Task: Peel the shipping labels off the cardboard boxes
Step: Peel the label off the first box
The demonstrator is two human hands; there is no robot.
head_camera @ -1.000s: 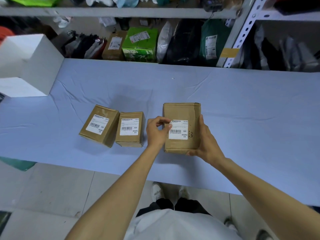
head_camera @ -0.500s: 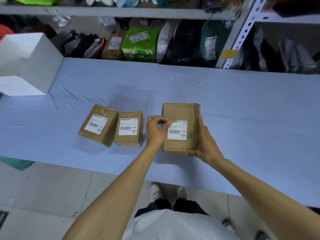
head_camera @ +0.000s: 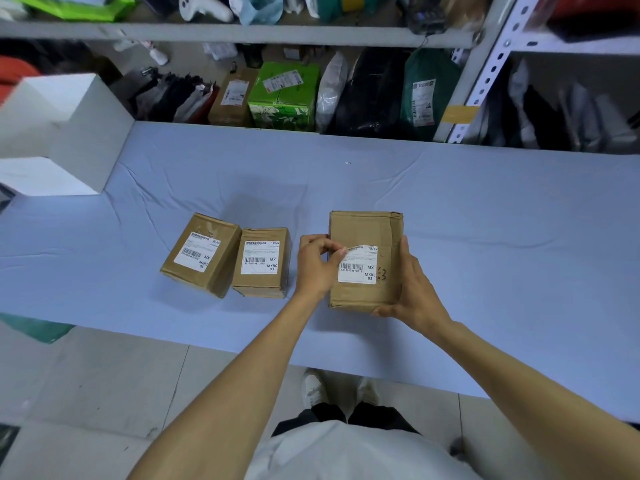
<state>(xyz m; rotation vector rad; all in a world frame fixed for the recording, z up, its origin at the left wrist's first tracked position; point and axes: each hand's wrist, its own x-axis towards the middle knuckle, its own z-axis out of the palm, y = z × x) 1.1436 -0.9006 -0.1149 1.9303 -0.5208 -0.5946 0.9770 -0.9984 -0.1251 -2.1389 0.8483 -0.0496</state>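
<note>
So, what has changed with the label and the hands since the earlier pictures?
The left hand now pinches the top-left corner of the label and has lifted it off the held box; earlier the label lay flat. The right hand still grips the box's right side, and the far-left box and middle box lie labelled as before.

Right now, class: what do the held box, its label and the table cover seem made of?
Held box: brown cardboard, matte, creased edges.
Label: white paper, likely adhesive-backed; its top-left corner curls up.
Table cover: pale blue cloth, seemingly; soft wrinkles.
</note>
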